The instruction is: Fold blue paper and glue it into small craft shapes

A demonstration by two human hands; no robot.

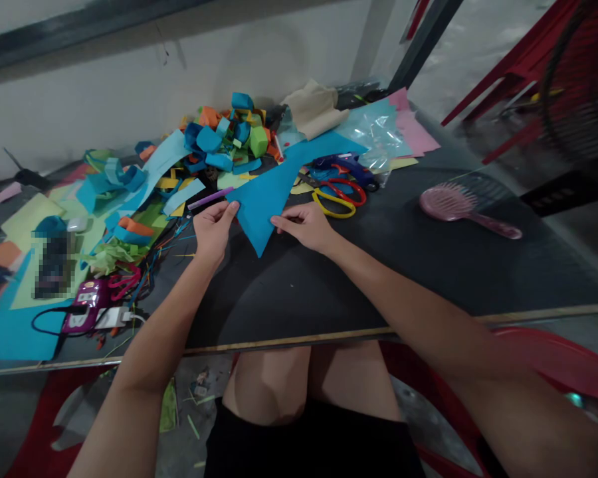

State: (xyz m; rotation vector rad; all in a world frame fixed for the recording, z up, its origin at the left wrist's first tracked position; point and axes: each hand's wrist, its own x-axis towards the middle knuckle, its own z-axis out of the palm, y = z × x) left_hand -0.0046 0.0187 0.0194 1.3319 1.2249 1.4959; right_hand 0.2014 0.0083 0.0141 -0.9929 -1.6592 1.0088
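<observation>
A large blue paper sheet (274, 189) lies on the dark table (403, 265), its lower end coming to a point. My left hand (213, 229) pinches the sheet's left edge with thumb and fingers closed on it. My right hand (303, 224) pinches the sheet's right edge, fingers pressed together on the paper. A purple pen (210, 198) lies just above my left hand.
Yellow and red scissors (339, 197) and a blue glue gun (349, 167) lie behind my right hand. A heap of folded coloured paper pieces (229, 136) sits at the back. A pink hairbrush (461, 209) lies at the right. Paper scraps, cables and a purple device (82, 313) fill the left.
</observation>
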